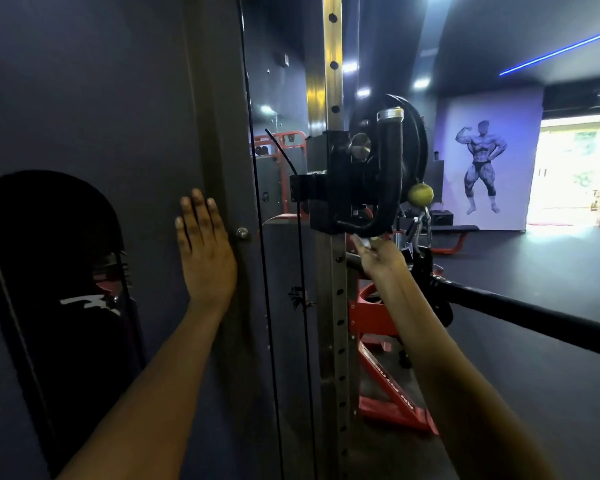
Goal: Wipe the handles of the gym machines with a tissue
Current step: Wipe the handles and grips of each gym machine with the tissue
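My left hand (205,258) lies flat against the dark machine panel (118,98), fingers straight and together, holding nothing — it sits well to the left of the perforated upright post (333,306). My right hand (378,256) reaches up just right of that post, fingers pinched on a small white tissue (367,242), which is pressed to the bottom curve of the black curved handle (390,174). That handle hooks upward from the black carriage block (329,188) clamped on the post, ending in a silver cap at its top. Just right of the handle hangs a yellow-green ball (420,194) with a carabiner (425,230) below it. A black padded bar (534,313) runs off to the right of the post, beneath my right forearm's line.
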`<control>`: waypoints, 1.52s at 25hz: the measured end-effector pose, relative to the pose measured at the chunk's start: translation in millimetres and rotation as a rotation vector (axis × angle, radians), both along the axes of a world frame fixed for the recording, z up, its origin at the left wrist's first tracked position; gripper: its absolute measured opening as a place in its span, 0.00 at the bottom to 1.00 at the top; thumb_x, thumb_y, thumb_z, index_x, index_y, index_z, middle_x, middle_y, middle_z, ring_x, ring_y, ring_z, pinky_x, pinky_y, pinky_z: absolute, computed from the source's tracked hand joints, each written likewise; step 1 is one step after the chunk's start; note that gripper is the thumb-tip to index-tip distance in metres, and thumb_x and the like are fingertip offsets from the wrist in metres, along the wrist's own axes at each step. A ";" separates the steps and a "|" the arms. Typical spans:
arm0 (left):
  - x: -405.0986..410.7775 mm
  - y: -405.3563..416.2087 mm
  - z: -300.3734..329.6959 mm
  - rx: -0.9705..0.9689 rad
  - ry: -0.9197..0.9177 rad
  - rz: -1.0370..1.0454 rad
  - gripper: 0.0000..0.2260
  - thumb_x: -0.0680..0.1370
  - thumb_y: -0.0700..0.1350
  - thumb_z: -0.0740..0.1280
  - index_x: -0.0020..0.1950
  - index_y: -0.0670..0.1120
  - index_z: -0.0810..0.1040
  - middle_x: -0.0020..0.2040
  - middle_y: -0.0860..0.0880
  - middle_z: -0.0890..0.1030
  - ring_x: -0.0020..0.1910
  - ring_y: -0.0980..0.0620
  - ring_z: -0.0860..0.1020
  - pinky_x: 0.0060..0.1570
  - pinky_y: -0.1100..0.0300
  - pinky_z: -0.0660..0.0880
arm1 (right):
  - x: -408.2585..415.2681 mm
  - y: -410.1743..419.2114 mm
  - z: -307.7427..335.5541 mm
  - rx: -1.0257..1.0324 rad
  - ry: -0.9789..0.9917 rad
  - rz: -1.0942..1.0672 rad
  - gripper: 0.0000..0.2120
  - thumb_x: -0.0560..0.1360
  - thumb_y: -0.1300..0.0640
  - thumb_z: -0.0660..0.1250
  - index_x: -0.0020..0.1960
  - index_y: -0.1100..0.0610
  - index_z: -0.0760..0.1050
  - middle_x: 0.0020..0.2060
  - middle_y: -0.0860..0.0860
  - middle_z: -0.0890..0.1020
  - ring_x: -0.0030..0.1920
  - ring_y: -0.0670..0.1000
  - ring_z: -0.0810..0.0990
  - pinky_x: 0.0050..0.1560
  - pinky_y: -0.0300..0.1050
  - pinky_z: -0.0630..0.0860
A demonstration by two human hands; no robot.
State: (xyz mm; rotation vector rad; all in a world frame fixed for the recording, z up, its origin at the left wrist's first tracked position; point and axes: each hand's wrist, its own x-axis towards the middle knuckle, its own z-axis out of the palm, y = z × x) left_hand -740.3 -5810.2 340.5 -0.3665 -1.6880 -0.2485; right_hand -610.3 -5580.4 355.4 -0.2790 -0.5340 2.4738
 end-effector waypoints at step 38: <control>1.2 -2.7 -5.0 0.037 0.009 0.007 0.31 0.81 0.35 0.59 0.78 0.36 0.45 0.78 0.36 0.51 0.78 0.41 0.44 0.76 0.48 0.39 | 47.4 35.3 92.1 2.326 -0.258 -1.480 0.21 0.71 0.70 0.62 0.64 0.65 0.72 0.65 0.61 0.73 0.67 0.61 0.70 0.65 0.59 0.69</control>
